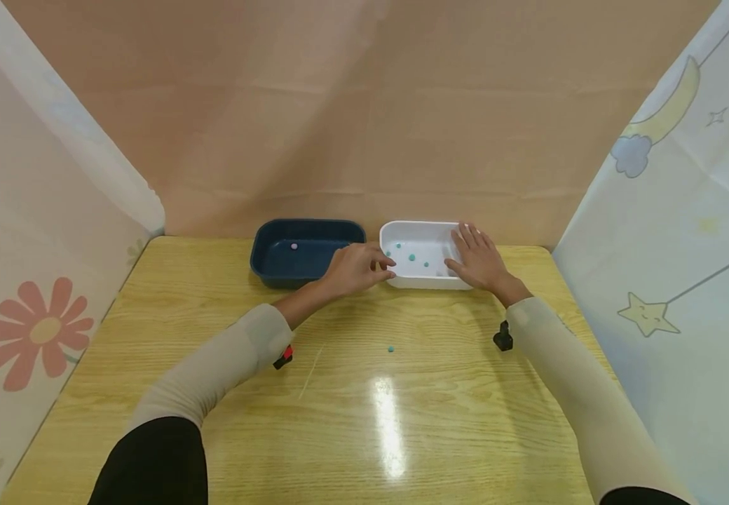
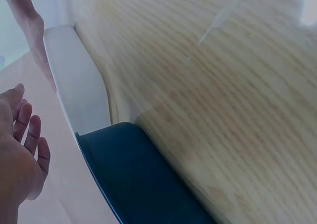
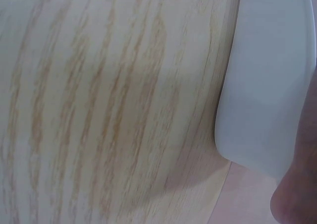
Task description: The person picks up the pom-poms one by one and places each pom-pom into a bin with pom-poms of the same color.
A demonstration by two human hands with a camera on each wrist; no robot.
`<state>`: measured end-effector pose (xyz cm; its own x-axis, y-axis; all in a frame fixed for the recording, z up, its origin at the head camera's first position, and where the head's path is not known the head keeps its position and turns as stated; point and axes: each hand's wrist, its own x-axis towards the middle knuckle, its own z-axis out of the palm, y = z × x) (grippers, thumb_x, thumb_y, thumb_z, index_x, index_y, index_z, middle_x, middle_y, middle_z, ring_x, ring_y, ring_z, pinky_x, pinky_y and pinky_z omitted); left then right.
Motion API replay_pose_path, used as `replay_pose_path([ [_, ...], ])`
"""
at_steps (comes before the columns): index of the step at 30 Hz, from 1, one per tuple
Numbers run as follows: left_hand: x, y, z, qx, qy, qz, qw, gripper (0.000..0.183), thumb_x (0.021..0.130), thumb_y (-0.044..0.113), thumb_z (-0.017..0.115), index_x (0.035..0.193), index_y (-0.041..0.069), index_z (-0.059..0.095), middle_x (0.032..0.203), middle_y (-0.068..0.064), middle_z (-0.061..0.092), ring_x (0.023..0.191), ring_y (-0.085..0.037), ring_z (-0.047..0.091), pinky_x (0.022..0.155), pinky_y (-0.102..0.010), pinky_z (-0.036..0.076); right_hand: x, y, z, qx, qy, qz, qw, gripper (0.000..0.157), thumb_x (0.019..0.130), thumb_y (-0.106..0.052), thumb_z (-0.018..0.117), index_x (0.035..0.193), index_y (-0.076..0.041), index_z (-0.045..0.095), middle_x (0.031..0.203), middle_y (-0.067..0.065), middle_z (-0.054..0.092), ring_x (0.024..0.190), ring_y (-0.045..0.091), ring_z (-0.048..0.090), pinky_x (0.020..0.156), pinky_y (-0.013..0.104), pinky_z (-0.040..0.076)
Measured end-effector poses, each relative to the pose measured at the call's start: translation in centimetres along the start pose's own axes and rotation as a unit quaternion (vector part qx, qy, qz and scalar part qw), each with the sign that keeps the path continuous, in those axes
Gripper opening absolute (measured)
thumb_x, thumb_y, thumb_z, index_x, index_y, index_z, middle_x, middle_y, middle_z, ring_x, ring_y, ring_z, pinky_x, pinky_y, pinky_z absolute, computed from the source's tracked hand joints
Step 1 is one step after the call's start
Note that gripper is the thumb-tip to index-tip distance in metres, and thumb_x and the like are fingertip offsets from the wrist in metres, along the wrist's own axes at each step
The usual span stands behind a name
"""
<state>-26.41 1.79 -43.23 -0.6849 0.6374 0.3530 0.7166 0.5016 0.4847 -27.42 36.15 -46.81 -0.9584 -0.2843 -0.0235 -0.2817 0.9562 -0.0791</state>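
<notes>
My left hand (image 1: 357, 268) hovers where the two trays meet, its thumb and index finger apart at the left end of the white tray (image 1: 427, 283). In the left wrist view its fingers (image 2: 33, 135) bend loosely with nothing visible between them. Spread fingers mark my right hand (image 1: 479, 259), which lies over the right end of the white tray; the right wrist view shows only part of it along the rim. Several small teal balls (image 1: 411, 257) lie inside the white tray. The navy tray (image 1: 282, 279) holds a small pink ball (image 1: 294, 246).
One teal ball (image 1: 391, 348) lies on the wooden table (image 1: 339, 421) in front of the trays. A brown backdrop (image 1: 364, 140) rises behind them. Printed side panels (image 1: 692, 245) flank the table. Small black devices (image 1: 503, 337) show beside both sleeves.
</notes>
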Motion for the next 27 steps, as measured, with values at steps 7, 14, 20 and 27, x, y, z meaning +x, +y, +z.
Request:
replay_pose_path([
  [7,-0.9,0.4,0.4,0.0,-0.025,0.005,0.9997,0.018,0.094,0.025,0.083,0.109,0.015,0.086,0.1,0.001,0.078,0.062,-0.009,0.059,0.045,-0.02,0.032,-0.1,-0.2,-0.3,-0.006,-0.005,0.006,1.0,0.079,0.112,-0.042,0.044,0.167,0.006,0.012,0.175,0.027,0.001,0.162,0.046,0.0,0.13,0.061,0.002],
  [14,-1.5,0.7,1.1,0.0,-0.033,0.021,0.9992,0.017,0.094,0.023,0.084,0.107,0.013,0.087,0.101,0.001,0.079,0.068,-0.01,0.062,0.048,-0.02,0.036,-0.1,-0.2,-0.2,0.001,-0.001,0.004,1.0,0.08,0.112,-0.043,0.043,0.167,0.006,0.013,0.175,0.027,0.002,0.162,0.046,0.001,0.13,0.063,0.003],
  [20,-2.2,0.9,1.6,0.025,-0.063,0.036,0.9971,0.02,0.094,0.031,0.083,0.109,0.019,0.087,0.101,0.005,0.077,0.075,-0.007,0.065,0.052,-0.017,0.042,0.0,0.1,0.0,0.01,0.001,-0.003,1.0,0.083,0.112,-0.052,0.037,0.167,0.005,0.012,0.175,0.027,0.0,0.162,0.046,-0.001,0.13,0.062,0.001],
  [27,-3.2,1.0,2.3,0.015,-0.088,0.036,0.9954,0.024,0.094,0.032,0.083,0.112,0.016,0.086,0.096,0.004,0.075,0.076,-0.01,0.066,0.054,-0.019,0.043,0.1,0.3,0.2,0.017,0.004,-0.003,1.0,0.085,0.112,-0.056,0.031,0.168,0.004,0.012,0.176,0.025,-0.002,0.163,0.045,-0.003,0.13,0.06,-0.001],
])
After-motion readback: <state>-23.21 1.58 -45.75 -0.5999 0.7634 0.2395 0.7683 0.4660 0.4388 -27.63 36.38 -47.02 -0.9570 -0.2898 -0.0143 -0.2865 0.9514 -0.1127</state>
